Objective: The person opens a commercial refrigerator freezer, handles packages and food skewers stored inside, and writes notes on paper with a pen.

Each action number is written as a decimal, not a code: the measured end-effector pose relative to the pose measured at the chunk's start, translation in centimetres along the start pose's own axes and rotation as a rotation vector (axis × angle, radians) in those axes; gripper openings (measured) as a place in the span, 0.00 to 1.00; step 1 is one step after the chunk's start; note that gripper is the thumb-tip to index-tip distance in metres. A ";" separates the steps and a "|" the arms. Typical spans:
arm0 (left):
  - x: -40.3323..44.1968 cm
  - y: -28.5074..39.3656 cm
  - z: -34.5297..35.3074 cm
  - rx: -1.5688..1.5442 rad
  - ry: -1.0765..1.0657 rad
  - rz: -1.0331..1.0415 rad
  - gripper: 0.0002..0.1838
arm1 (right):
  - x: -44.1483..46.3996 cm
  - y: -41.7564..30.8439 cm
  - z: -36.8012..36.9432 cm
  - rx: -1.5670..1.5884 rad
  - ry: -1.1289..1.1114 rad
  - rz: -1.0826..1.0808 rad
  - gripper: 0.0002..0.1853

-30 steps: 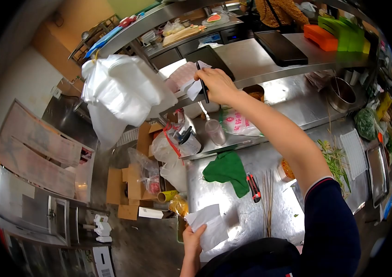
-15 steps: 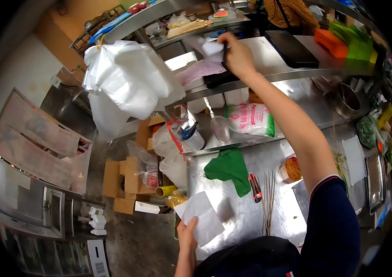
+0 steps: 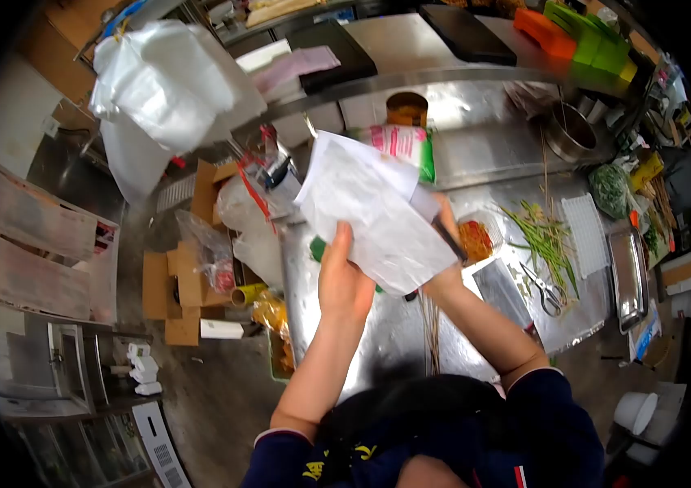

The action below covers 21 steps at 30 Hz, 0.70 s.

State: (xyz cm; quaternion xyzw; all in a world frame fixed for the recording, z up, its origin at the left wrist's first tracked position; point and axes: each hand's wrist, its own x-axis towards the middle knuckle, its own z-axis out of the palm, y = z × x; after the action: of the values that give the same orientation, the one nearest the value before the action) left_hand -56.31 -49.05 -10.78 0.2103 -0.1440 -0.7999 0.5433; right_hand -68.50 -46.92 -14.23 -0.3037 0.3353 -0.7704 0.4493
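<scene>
My left hand (image 3: 344, 276) grips a crinkled white paper sheet (image 3: 370, 232) at its lower left edge, thumb on top. My right hand (image 3: 445, 252) is closed at the sheet's right side, with a dark narrow object (image 3: 449, 241) in its fingers; its kind is unclear. Another white sheet (image 3: 390, 169) lies behind the first, against the right hand. Under the papers, a green cloth (image 3: 318, 248) is mostly hidden. Thin skewers (image 3: 432, 333) lie on the steel table (image 3: 321, 313) below the hands.
A container of reddish-yellow food (image 3: 475, 240) stands right of my right hand. Farther right are green stalks (image 3: 545, 240), scissors (image 3: 547, 291) and a white rack (image 3: 585, 236). A printed bag (image 3: 415, 150) sits behind the papers. Plastic bags (image 3: 171, 89) hang at upper left.
My right hand has come down from the upper shelf with white paper and the dark object. My left hand has raised its sheet, and both hands now meet over the table.
</scene>
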 end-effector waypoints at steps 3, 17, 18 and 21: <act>-1.0 -0.9 -0.9 0.142 0.037 0.106 0.22 | -5.5 1.0 -0.6 -0.105 0.020 0.097 0.14; -10.9 -3.9 -2.7 0.842 -0.117 0.035 0.35 | -10.6 -5.7 -4.9 -0.306 -0.034 0.208 0.22; -11.7 -4.0 -3.4 0.841 -0.071 -0.115 0.31 | -11.4 -5.3 -5.2 -0.226 -0.020 0.199 0.20; -15.1 -4.1 -6.2 0.845 0.036 -0.291 0.19 | -15.4 -6.2 -6.4 -0.630 -0.021 0.186 0.16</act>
State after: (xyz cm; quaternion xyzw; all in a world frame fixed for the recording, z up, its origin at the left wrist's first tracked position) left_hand -51.74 -33.51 -15.30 0.4460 -0.4177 -0.7351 0.2938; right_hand -70.13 -29.22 -15.67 -0.4036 0.5787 -0.5813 0.4053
